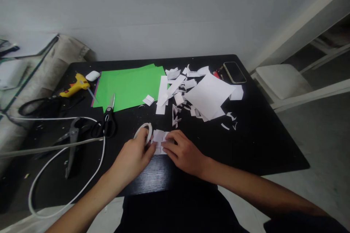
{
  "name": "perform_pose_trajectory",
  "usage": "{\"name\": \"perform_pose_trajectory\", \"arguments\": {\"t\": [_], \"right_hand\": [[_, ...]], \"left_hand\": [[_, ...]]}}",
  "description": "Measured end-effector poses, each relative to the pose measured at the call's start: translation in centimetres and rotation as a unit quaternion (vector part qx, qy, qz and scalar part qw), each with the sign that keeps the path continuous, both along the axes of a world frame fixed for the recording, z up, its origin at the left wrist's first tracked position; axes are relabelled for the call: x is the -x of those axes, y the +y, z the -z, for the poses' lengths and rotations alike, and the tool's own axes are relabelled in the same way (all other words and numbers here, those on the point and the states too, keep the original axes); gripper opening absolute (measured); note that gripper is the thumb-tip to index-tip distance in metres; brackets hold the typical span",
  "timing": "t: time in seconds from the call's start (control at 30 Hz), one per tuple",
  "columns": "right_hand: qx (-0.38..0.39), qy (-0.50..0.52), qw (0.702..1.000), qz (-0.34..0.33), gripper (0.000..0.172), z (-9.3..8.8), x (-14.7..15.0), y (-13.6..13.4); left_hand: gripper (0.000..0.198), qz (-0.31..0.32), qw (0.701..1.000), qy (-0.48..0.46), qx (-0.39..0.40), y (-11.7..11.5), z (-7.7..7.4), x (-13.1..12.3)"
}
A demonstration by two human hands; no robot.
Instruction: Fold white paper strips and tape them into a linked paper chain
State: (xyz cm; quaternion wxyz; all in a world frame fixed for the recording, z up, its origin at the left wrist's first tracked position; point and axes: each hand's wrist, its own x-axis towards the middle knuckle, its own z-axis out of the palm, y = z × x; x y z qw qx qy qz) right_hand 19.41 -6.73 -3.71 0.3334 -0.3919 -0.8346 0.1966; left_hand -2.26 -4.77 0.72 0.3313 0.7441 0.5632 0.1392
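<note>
Fingers of the left hand (136, 152) — hooked through a round white ring (150, 131) — hold folded white paper (158, 136). The right hand (188, 151) grasps its other side.

Two hands (133, 156) (188, 154), one white ring (150, 131), one glue gun (76, 85), one phone (234, 72)

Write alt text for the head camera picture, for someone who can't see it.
A person's left hand and right hand touch a small creased white paper on a black table, with a white ring, perhaps tape, at the left hand. Beyond them lie white paper scraps; farther left are green sheets, black-handled scissors and a yellow glue gun.
</note>
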Motion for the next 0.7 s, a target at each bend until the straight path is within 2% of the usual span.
{"name": "perform_pose_trajectory", "arguments": {"t": [0.13,0.33,0.53,0.7], "right_hand": [[0.008,-0.002,1.0,0.012,0.018,0.1,0.0,-0.1],[0.011,-0.008,1.0,0.005,0.017,0.0,-0.1,-0.2],[-0.023,-0.034,0.999,-0.011,0.023,-0.2,-0.1,-0.2],[-0.021,-0.051,0.998,-0.019,0.024,0.0,0.0,-0.3]], "left_hand": [[0.013,0.009,0.998,0.057,-0.01,0.1,0.7,0.3],[0.026,0.017,0.991,0.117,-0.061,0.1,1.7,0.8],[0.033,0.017,0.987,0.089,-0.132,0.1,2.3,1.4],[0.029,0.022,0.99,0.014,-0.138,0.2,2.5,1.3]]}}
